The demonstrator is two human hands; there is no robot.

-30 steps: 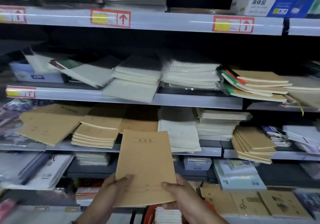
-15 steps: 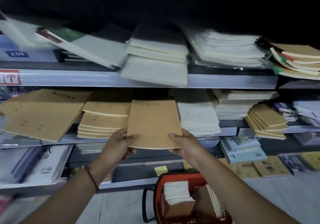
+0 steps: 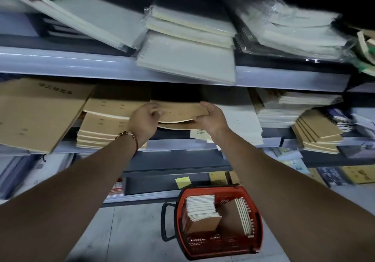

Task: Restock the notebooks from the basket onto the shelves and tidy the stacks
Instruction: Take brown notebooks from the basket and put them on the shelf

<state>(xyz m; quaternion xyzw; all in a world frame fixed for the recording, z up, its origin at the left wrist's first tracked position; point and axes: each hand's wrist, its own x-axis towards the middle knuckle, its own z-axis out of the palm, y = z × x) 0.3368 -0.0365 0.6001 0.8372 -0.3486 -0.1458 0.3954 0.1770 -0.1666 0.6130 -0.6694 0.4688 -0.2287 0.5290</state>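
The middle shelf [image 3: 172, 152] now has the brown notebook [image 3: 178, 112] lying on it, in the gap between two stacks. A second ago it was out in front. The left hand [image 3: 145, 122] and right hand [image 3: 213, 117] both grip its near corners, so it bends. The red basket [image 3: 251, 207] on the floor holds more notebooks to put up

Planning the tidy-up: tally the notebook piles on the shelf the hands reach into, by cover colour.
Brown kraft-paper notebook piles: 4 (large left pile, centre-left pile, held pile between left hand and right hand, fanned right pile)
White paper notebook piles: 2 (near white pile, far white pile)
Total: 6; blurred far-right items excluded.
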